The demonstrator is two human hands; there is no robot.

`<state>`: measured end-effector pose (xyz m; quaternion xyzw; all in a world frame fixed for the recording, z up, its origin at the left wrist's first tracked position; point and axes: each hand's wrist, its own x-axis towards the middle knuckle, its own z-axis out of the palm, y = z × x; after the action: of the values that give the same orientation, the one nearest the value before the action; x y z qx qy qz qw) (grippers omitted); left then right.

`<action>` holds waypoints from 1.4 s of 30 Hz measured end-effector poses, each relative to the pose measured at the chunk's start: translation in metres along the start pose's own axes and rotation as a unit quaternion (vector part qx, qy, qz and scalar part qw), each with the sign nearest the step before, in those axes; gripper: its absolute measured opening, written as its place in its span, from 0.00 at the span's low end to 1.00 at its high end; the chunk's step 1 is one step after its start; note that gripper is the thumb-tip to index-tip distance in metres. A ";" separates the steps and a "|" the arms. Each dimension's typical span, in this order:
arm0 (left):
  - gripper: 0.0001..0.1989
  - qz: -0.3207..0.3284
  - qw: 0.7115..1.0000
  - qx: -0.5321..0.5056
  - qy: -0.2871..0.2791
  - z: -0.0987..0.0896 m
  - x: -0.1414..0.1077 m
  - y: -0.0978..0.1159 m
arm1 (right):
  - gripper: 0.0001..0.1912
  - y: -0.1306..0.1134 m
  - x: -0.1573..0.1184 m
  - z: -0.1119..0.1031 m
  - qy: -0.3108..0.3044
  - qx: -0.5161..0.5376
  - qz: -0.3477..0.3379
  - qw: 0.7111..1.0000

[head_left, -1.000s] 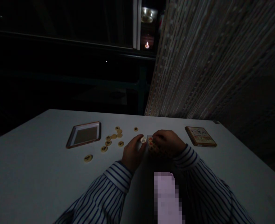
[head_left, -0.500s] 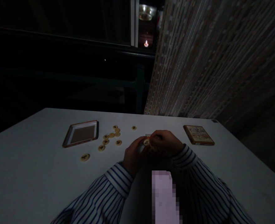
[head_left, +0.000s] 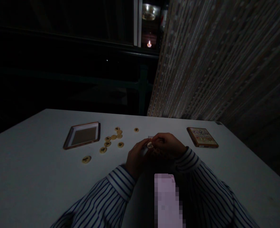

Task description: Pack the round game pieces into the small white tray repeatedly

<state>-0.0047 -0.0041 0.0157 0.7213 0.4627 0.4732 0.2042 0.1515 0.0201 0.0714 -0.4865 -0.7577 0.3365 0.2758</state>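
Observation:
My left hand (head_left: pixel 137 158) and my right hand (head_left: pixel 169 145) meet over the middle of the table. A round pale xiangqi piece (head_left: pixel 150 145) with a dark character shows between them, in the pinched fingertips of my right hand. My left hand curls close beside it, its fingers closed; what it grips is too dark to make out. More pieces seem to lie in the shadow under my hands. Left of my hands, several xiangqi pieces (head_left: pixel 107 143) are scattered on the table, some touching, some with characters showing. One piece (head_left: pixel 136 129) sits apart, farther back.
On the white table (head_left: pixel 47 177), an open shallow tray (head_left: pixel 66 146) stands at left and a flat printed box (head_left: pixel 202 137) at right. Nearest me is a blurred-out pinkish upright shape (head_left: pixel 168 199). A string curtain (head_left: pixel 189 63) hangs behind the table's right side.
The piece between my hands has turned slightly and shifted a little to the right. My right fingertips have moved slightly left over it. The scattered pieces stay put.

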 end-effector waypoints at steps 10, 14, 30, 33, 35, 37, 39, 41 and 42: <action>0.18 -0.069 0.997 -0.039 0.022 0.000 0.000 -0.001 | 0.09 0.001 0.001 -0.001 0.000 0.038 0.020 0.999; 0.16 -0.097 0.989 -0.108 0.022 0.002 0.001 -0.002 | 0.10 0.001 0.000 -0.003 -0.008 0.044 0.010 0.999; 0.10 -0.166 0.954 -0.245 0.042 0.000 0.007 0.000 | 0.15 0.003 0.000 -0.003 -0.012 -0.037 -0.039 0.998; 0.09 -0.171 0.953 -0.247 0.042 -0.001 0.008 0.001 | 0.14 0.004 0.000 -0.002 -0.015 -0.028 -0.049 0.998; 0.09 -0.176 0.950 -0.255 0.041 -0.002 0.008 0.003 | 0.14 0.004 0.000 -0.002 -0.016 -0.028 -0.051 0.998; 0.09 -0.181 0.946 -0.264 0.042 -0.003 0.008 0.005 | 0.14 0.003 0.000 -0.002 -0.011 -0.046 -0.050 0.998; 0.08 -0.188 0.942 -0.276 0.041 -0.003 0.009 0.006 | 0.14 0.000 -0.001 -0.002 -0.009 -0.071 -0.049 0.996; 0.08 -0.193 0.937 -0.290 0.040 -0.003 0.009 0.007 | 0.14 -0.003 -0.002 -0.003 -0.011 -0.095 -0.048 0.994; 0.08 -0.196 0.934 -0.296 0.040 -0.003 0.009 0.006 | 0.14 -0.004 -0.002 -0.003 -0.012 -0.109 -0.046 0.993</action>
<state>-0.0030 0.0000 0.0262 0.5041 0.4412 0.5677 0.4785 0.1526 0.0173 0.0768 -0.4738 -0.8149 0.2446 0.2269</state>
